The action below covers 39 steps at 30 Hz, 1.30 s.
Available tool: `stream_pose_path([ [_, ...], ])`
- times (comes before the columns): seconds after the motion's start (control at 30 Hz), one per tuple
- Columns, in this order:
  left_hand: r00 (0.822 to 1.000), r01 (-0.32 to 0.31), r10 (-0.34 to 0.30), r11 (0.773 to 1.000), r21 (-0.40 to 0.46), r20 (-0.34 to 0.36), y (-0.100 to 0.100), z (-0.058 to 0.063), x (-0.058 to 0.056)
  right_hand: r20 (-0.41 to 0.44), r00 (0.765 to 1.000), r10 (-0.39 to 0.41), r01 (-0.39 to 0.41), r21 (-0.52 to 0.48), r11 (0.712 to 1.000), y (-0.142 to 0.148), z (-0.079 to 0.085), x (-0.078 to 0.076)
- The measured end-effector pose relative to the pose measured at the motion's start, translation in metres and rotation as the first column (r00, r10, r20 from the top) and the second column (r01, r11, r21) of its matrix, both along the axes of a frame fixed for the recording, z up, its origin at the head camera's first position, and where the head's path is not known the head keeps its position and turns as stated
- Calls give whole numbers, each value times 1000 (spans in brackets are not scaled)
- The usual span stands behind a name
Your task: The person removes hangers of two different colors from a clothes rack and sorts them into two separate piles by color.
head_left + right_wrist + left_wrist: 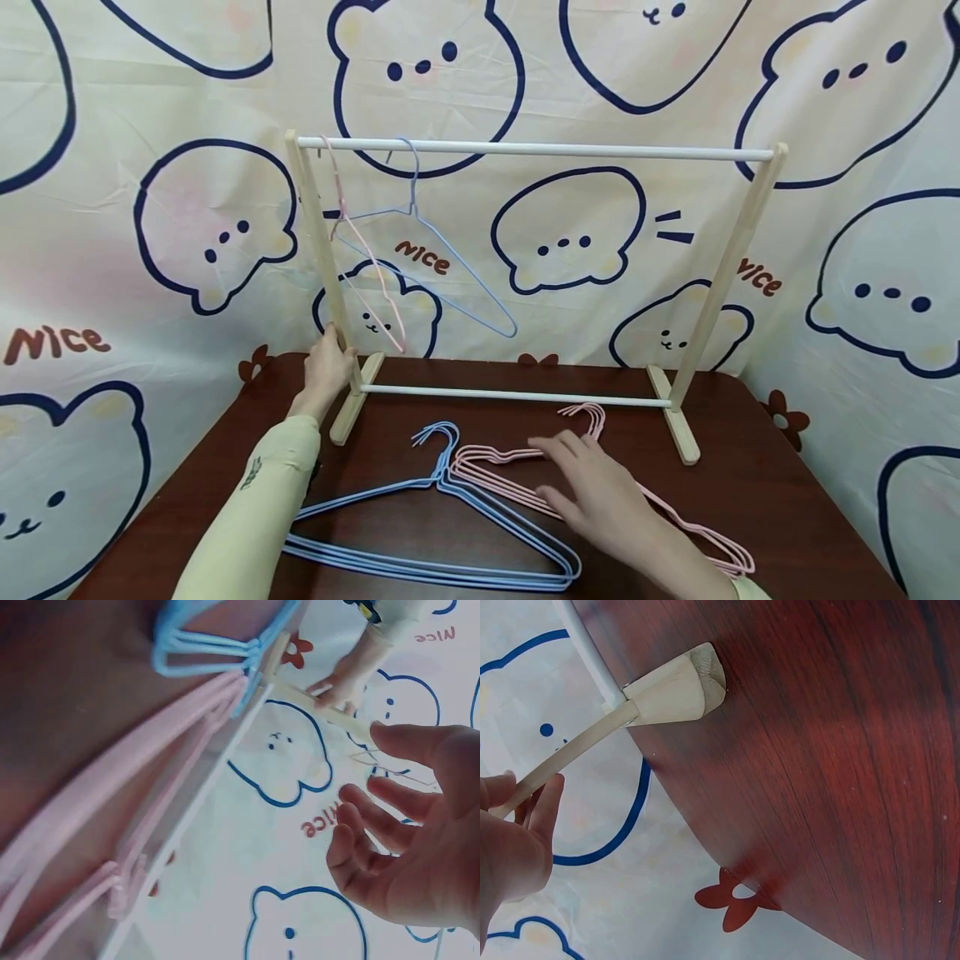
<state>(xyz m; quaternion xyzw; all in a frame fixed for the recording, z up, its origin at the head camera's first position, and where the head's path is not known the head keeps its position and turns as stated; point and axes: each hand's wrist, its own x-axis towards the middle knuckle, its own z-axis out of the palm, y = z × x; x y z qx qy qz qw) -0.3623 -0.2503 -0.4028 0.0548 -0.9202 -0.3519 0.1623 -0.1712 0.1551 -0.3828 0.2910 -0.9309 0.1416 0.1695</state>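
A wooden rack with white rails [562,151] stands on the table, and my left hand [327,368] grips its left post [577,748] between thumb and fingers. From the top rail, near the left end, hang a pink hanger [340,190] and a blue hanger [465,265]. In front of the rack lies a stack of blue hangers [442,479], with a stack of pink hangers [696,527] to its right. My right hand [592,492] is over the pink stack, fingers loosely bent and holding nothing. In the right wrist view, that hand [412,840] appears apart from the pink hangers.
The dark reddish-brown table [757,500] extends around the hangers and the rack feet [675,421]. Behind and beside it hangs a pale curtain [847,333] printed with cartoon bears. A lower white rail [510,394] joins the two rack posts.
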Motion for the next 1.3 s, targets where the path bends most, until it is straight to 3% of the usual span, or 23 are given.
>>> stream_pose_path([
  [0.17,1000,-3,3,1000,-9,-20,-1,-3,-1,-108,994,1,-7,-51,999,-15,16,-16],
  [0.37,1000,0,0,1000,6,-6,0,-4,-1,-219,975,-28,10,-84,996,-25,21,-35],
  [0.73,1000,16,-16,1000,2,-5,4,3,1,-387,918,-88,26,-163,986,-37,31,-72],
  [1.1,1000,3,-3,1000,-6,12,-1,2,-3,-429,896,-117,45,-174,984,-58,49,-107],
  [1.3,999,9,-9,1000,10,31,-1,1,-1,-411,903,-127,60,-174,983,-68,54,-120],
])
